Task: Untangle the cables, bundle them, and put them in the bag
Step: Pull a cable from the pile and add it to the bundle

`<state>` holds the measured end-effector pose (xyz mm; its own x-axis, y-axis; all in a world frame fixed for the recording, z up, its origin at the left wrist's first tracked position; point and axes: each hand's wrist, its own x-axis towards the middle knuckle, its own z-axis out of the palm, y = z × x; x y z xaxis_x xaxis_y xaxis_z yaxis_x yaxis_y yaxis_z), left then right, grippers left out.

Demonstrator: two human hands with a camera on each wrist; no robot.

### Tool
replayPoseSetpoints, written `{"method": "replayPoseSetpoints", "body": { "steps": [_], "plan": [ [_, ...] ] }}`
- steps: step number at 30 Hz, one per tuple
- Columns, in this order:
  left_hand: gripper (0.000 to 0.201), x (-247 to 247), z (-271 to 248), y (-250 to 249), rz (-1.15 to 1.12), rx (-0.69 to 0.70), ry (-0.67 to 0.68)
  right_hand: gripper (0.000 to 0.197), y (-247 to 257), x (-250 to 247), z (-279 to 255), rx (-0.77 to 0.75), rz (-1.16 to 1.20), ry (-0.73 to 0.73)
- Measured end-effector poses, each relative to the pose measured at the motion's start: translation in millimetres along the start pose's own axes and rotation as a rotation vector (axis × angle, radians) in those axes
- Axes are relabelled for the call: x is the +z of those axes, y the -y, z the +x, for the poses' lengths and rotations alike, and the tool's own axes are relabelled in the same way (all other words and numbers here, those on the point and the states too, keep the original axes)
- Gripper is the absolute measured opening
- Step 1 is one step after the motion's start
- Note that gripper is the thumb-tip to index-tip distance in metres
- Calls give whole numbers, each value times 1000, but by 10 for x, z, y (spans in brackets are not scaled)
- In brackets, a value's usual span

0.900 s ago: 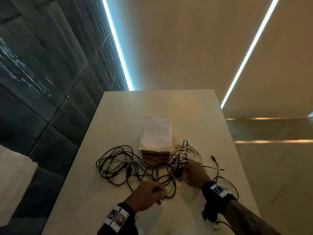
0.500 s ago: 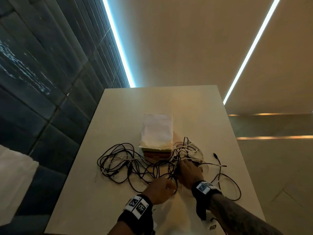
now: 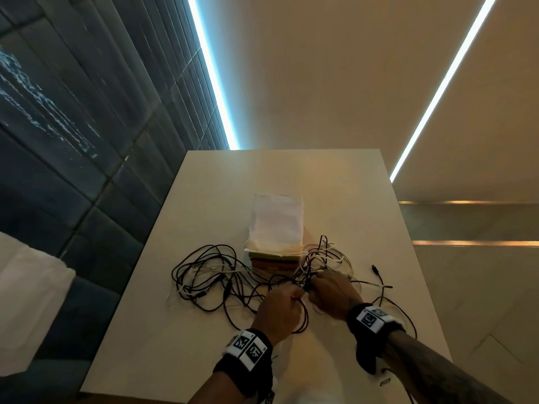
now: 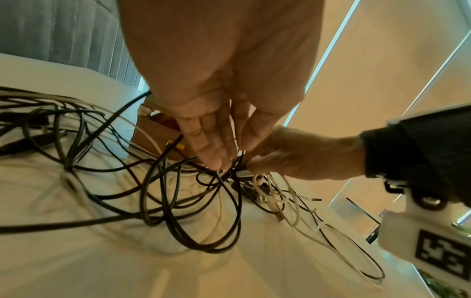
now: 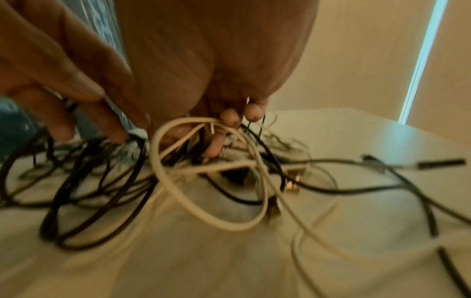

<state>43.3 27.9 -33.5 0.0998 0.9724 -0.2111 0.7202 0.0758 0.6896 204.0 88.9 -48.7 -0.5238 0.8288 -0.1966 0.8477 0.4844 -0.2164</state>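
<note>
Pale tabletop point(image 3: 204, 339) under us, tangled cables point(image 3: 210, 275) sprawl before the white bag point(image 3: 277, 225); our left hand point(image 3: 278, 312) pinches black loops, right hand point(image 3: 332, 295) curls round white strands, so we tease slack gently, never yank.

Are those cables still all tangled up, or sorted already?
Still tangled. The black and white cables lie in overlapping loops on the table; both hands work at one knot.

Pale table point(image 3: 204, 199) with tangled cables point(image 3: 210, 275) and a bag point(image 3: 277, 225).
</note>
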Motion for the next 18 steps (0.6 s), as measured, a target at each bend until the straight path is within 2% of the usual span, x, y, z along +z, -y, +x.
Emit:
{"method": "replayPoseSetpoints", "body": {
  "steps": [3,5,7,11,13,16,18],
  "plan": [
    [31,-48,90,-80,-3,118,-167,35,-101,-181,-83,-131,59,-84],
    [31,-71,161,-116,8,165,-174,38,-129,-309,-132,-199,166,-148],
    [28,-67,213,-135,41,190,-118,30,-126,-438,-184,-218,315,-211],
    [17,-76,278,-156,-1,259,-141,14,-55,-713,-287,-163,604,-285],
    [21,-132,294,-194,-79,281,-180,12,-54,-742,-307,-136,786,-301],
    [33,-251,298,-213,-213,239,-254,10,-141,-671,-304,-25,1089,-325],
    [27,-310,313,-201,-263,194,-290,11,-192,-577,-287,72,1083,-364]
  ]
}}
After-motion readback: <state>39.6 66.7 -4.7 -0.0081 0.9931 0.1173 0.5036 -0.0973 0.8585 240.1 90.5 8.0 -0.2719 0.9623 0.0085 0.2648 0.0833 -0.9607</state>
